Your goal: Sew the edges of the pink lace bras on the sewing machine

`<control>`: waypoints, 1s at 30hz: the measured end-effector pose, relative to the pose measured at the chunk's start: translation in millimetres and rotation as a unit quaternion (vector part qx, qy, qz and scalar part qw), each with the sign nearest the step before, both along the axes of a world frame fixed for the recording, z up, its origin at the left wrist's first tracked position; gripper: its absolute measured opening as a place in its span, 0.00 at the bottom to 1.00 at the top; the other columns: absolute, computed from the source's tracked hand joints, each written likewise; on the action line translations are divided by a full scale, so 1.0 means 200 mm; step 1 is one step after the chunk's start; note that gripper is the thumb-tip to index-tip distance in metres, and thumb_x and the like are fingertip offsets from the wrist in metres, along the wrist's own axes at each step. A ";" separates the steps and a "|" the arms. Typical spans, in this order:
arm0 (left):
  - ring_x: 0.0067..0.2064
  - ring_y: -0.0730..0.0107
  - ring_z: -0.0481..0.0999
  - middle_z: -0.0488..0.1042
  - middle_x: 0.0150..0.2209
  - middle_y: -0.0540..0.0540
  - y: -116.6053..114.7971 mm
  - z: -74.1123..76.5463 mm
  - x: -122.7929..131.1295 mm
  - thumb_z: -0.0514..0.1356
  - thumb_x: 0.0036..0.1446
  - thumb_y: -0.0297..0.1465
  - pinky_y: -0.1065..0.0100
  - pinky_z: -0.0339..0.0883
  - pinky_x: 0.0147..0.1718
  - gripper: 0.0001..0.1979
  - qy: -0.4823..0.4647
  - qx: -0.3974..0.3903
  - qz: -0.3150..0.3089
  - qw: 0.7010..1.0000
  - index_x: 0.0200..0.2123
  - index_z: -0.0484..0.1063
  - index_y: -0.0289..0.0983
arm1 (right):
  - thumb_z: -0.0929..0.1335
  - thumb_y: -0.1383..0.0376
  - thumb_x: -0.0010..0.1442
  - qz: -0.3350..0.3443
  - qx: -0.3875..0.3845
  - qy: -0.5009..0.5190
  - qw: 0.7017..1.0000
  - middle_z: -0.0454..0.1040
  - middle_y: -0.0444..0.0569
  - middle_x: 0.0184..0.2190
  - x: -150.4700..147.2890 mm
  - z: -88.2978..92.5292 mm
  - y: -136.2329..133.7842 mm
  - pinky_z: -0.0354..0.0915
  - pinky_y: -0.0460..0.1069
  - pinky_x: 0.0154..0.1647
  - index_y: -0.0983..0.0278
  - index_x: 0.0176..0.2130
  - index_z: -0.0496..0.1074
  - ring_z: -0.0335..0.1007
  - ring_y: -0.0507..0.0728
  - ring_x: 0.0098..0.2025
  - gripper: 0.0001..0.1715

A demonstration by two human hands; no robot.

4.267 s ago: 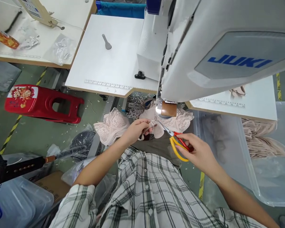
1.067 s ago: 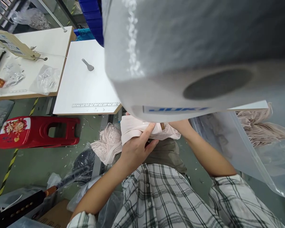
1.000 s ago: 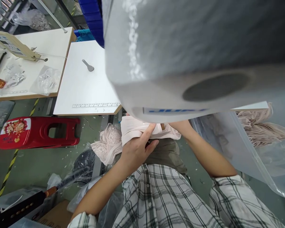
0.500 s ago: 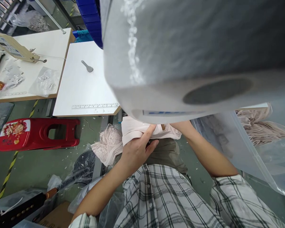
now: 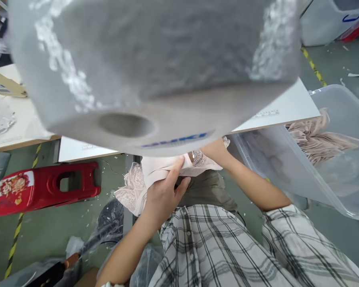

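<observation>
A pale pink garment piece with lace [image 5: 160, 165] lies under the front of a grey machine head [image 5: 167, 115]. My left hand [image 5: 163, 195] rests on its near edge, index finger stretched over the cloth and thumb apart from it. Beyond the cloth's right part is my right hand [image 5: 215, 151]; its fingers are mostly hidden by the machine head and fabric. More pale lace pieces [image 5: 131, 191] hang in a bundle to the left of my left hand.
On the floor at left lies a red stool [image 5: 44, 187]. A clear plastic bin [image 5: 323, 191] at right holds bundled pale fabric [image 5: 317, 137]. White table parts [image 5: 293, 101] show on both sides of the machine head.
The view has swung, so the machine head now fills the upper left and middle. My left hand and the cloth appear slightly further left and lower; my left hand remains on the cloth.
</observation>
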State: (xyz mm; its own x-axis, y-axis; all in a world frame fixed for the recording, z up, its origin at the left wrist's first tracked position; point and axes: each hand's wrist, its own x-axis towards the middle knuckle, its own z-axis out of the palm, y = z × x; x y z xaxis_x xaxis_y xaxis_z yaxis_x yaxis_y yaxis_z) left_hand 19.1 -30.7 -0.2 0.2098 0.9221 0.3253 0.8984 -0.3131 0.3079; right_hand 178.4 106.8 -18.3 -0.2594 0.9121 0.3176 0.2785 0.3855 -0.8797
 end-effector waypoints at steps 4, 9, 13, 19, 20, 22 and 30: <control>0.40 0.63 0.82 0.82 0.39 0.41 -0.01 0.02 0.00 0.56 0.68 0.38 0.73 0.74 0.31 0.23 0.012 -0.004 0.000 1.000 0.62 0.66 0.33 | 0.65 0.59 0.65 -0.033 -0.023 0.056 0.998 0.74 0.52 0.46 0.03 -0.02 -0.04 0.71 0.52 0.43 0.62 0.41 0.71 0.71 0.55 0.38 0.10; 0.49 0.56 0.81 0.81 0.46 0.37 -0.02 0.02 0.00 0.57 0.67 0.38 0.69 0.77 0.35 0.23 0.020 0.001 0.000 1.000 0.61 0.67 0.33 | 0.66 0.56 0.64 -0.023 -0.061 0.086 0.994 0.74 0.50 0.42 0.06 -0.06 -0.08 0.69 0.53 0.45 0.60 0.41 0.71 0.71 0.55 0.39 0.11; 0.50 0.55 0.80 0.81 0.45 0.38 -0.02 0.02 0.02 0.57 0.67 0.39 0.66 0.77 0.42 0.24 0.022 -0.004 -0.003 1.000 0.62 0.67 0.34 | 0.67 0.55 0.64 -0.025 -0.093 0.113 0.989 0.73 0.48 0.40 0.08 -0.10 -0.12 0.68 0.52 0.43 0.60 0.41 0.71 0.70 0.55 0.38 0.12; 0.47 0.57 0.82 0.81 0.46 0.38 -0.01 0.03 0.05 0.56 0.68 0.39 0.68 0.77 0.38 0.23 0.034 -0.014 -0.005 0.999 0.62 0.67 0.34 | 0.66 0.57 0.64 -0.017 -0.131 0.119 0.984 0.72 0.47 0.39 0.11 -0.15 -0.18 0.65 0.51 0.41 0.61 0.41 0.71 0.67 0.54 0.37 0.11; 0.46 0.58 0.82 0.82 0.44 0.39 -0.01 0.03 0.05 0.56 0.68 0.38 0.69 0.77 0.36 0.23 0.036 -0.020 -0.005 0.999 0.61 0.67 0.34 | 0.66 0.57 0.64 -0.017 -0.135 0.120 0.983 0.72 0.47 0.38 0.11 -0.16 -0.18 0.64 0.50 0.40 0.61 0.41 0.71 0.66 0.53 0.36 0.11; 0.41 0.60 0.83 0.83 0.42 0.40 0.00 0.04 0.06 0.56 0.68 0.38 0.72 0.75 0.32 0.23 0.037 -0.030 -0.006 0.999 0.61 0.67 0.34 | 0.66 0.58 0.63 -0.017 -0.143 0.122 0.982 0.72 0.47 0.39 0.10 -0.16 -0.20 0.63 0.50 0.39 0.62 0.41 0.71 0.66 0.53 0.35 0.11; 0.31 0.62 0.83 0.83 0.40 0.42 -0.01 0.02 0.06 0.56 0.67 0.34 0.73 0.71 0.22 0.26 0.023 -0.020 -0.007 1.000 0.67 0.58 0.43 | 0.68 0.56 0.56 0.010 -0.150 0.155 0.976 0.71 0.47 0.35 0.11 -0.05 -0.24 0.64 0.50 0.38 0.62 0.37 0.70 0.67 0.54 0.36 0.12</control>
